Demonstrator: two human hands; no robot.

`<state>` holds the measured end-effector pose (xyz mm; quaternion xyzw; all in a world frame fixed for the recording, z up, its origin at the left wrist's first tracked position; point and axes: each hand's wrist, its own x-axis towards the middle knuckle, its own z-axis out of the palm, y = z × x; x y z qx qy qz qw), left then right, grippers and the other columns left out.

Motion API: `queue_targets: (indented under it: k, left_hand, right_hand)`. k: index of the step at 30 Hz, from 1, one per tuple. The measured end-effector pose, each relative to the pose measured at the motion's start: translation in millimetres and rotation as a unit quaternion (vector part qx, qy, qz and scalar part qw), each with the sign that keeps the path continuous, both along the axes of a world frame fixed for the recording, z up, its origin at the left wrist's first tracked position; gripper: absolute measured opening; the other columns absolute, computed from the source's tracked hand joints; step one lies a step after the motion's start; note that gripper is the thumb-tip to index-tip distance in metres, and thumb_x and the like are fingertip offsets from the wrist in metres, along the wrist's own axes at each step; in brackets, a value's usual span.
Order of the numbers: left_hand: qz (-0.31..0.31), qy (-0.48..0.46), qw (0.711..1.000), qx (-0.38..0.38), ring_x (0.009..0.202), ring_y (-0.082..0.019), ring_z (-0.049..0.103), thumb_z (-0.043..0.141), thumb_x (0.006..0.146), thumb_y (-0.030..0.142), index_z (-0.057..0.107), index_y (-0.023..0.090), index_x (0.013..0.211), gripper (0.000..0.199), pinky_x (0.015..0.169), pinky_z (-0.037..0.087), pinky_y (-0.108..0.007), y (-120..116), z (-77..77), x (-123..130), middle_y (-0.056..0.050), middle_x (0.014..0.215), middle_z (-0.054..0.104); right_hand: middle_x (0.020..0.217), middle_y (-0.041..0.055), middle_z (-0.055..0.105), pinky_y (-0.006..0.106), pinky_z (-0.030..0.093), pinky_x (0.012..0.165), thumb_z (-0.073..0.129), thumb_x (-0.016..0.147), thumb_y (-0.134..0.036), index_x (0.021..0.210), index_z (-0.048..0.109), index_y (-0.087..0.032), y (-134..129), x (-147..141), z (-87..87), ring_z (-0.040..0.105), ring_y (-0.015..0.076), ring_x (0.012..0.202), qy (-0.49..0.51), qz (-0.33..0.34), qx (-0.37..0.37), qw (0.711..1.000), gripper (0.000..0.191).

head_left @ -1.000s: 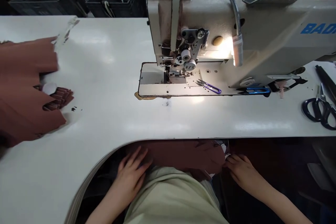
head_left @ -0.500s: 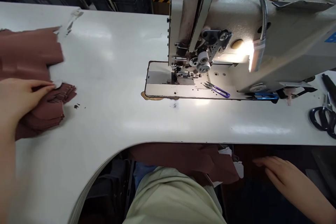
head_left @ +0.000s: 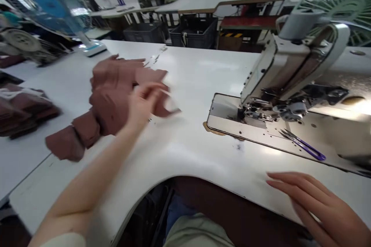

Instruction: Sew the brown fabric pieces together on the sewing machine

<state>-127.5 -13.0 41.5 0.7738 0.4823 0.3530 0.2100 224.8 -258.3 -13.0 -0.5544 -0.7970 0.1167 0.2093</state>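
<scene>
My left hand (head_left: 145, 102) is closed at the fingertips on a brown fabric piece (head_left: 161, 109) with a pale edge, blurred by motion. Under and behind that hand lie piles of brown fabric pieces (head_left: 111, 104), some overlapping. My right hand (head_left: 315, 200), fingers stretched out and holding nothing, hovers at the table's front edge. Above it, purple-handled thread snips (head_left: 307, 147) lie on the bed of the sewing machine (head_left: 257, 81). More brown fabric (head_left: 211, 200) hangs over my lap below the table edge.
A bundle of brown pieces (head_left: 26, 110) with a white tie lies at far left. A blue fan (head_left: 55, 7) stands at the back left and a green fan (head_left: 344, 4) behind the machine. Grey crates (head_left: 194, 34) sit beyond the white table (head_left: 199, 73).
The view has swung up and left. My left hand has drawn a brown piece off the pile towards the right. My right hand has risen from below the table to its edge.
</scene>
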Motion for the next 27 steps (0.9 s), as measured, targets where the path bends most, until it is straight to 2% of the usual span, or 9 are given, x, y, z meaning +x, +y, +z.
queue_targets:
  k: [2,4,8,10,13,15,17,22,27]
  left_hand:
    - [-0.065,-0.001,0.997,-0.05,0.092,-0.014,0.064,0.041,0.093,0.039,0.066,0.014,0.095,0.036,0.082,0.051,-0.031,-34,-26.6,33,-0.004,0.098,0.071]
    - [-0.232,-0.022,0.956,-0.18,0.091,-0.015,0.065,0.046,0.092,0.038,0.067,0.014,0.096,0.033,0.084,0.051,-0.027,-64,-43.0,53,-0.006,0.097,0.071]
    - [-0.42,0.0,0.862,-0.284,0.112,-0.019,0.058,0.056,0.088,0.037,0.057,0.02,0.124,0.041,0.085,0.05,-0.024,-89,-26.4,36,-0.008,0.127,0.059]
    - [-0.338,0.024,0.903,-0.263,0.109,-0.018,0.058,0.053,0.089,0.037,0.059,0.023,0.121,0.036,0.086,0.05,-0.024,-84,-8.9,-2,-0.006,0.123,0.062]
    - [-0.004,0.083,0.989,-0.119,0.1,-0.021,0.061,0.048,0.09,0.039,0.066,0.02,0.1,0.028,0.089,0.048,-0.032,-64,2.9,-80,-0.006,0.107,0.068]
    - [0.211,0.159,0.964,-0.024,0.099,-0.024,0.06,0.049,0.088,0.037,0.066,0.019,0.09,0.025,0.091,0.047,-0.037,-49,0.1,-134,-0.007,0.103,0.067]
    - [0.337,0.25,0.907,-0.02,0.102,-0.029,0.058,0.058,0.081,0.034,0.066,0.016,0.091,0.021,0.091,0.045,-0.042,-35,-6.2,-177,-0.011,0.104,0.066]
    - [0.366,0.271,0.879,-0.139,0.081,-0.023,0.062,0.071,0.072,0.033,0.064,0.013,0.09,0.029,0.074,0.048,-0.035,-17,-11.9,-221,-0.007,0.086,0.068]
    - [0.43,0.226,0.87,-0.082,0.062,-0.015,0.057,0.059,0.076,0.018,0.066,0.017,0.092,0.018,0.063,0.045,-0.027,-18,3.5,-224,0.001,0.067,0.063]
  right_hand:
    - [0.124,0.003,0.061,0.032,0.052,0.084,0.039,0.094,-0.027,0.121,0.058,-0.034,51,-37,11.0,0.059,0.0204,0.11,0.036,0.035,0.039,0.998,0.033]
    - [0.128,0.0043,0.059,0.034,0.05,0.09,0.036,0.097,-0.033,0.126,0.055,-0.03,94,-68,10.8,0.056,0.0197,0.114,0.06,0.057,0.012,0.997,0.035]
    - [0.125,0.0055,0.062,0.043,0.047,0.09,0.024,0.1,-0.04,0.124,0.058,-0.024,139,-103,-11.6,0.057,0.0233,0.112,-0.009,0.099,-0.009,0.995,0.045]
    - [0.126,0.0062,0.062,0.047,0.044,0.09,0.027,0.099,-0.044,0.124,0.059,-0.022,143,-108,-22.6,0.055,0.0266,0.112,-0.079,0.095,0.055,0.991,0.047]
    - [0.128,0.0128,0.06,0.048,0.041,0.087,0.031,0.097,-0.047,0.126,0.057,-0.012,139,-109,-31.5,0.053,0.0312,0.112,-0.144,0.074,0.178,0.971,0.053]
    - [0.127,0.0166,0.059,0.048,0.04,0.083,0.03,0.098,-0.044,0.125,0.056,-0.005,137,-108,-33.2,0.054,0.0324,0.107,-0.171,0.065,0.227,0.956,0.055]
    - [0.126,0.0176,0.06,0.046,0.04,0.079,0.029,0.098,-0.041,0.124,0.056,-0.003,139,-109,-33.5,0.055,0.0315,0.102,-0.19,0.063,0.243,0.949,0.053]
    - [0.115,0.0164,0.065,0.042,0.041,0.076,0.03,0.099,-0.035,0.129,0.052,-0.003,147,-112,-31.7,0.057,0.0284,0.094,-0.191,0.057,0.255,0.946,0.049]
    - [0.121,0.0143,0.062,0.043,0.043,0.077,0.032,0.098,-0.028,0.122,0.06,-0.013,143,-102,-28.1,0.057,0.0277,0.097,-0.201,0.065,0.245,0.946,0.04]
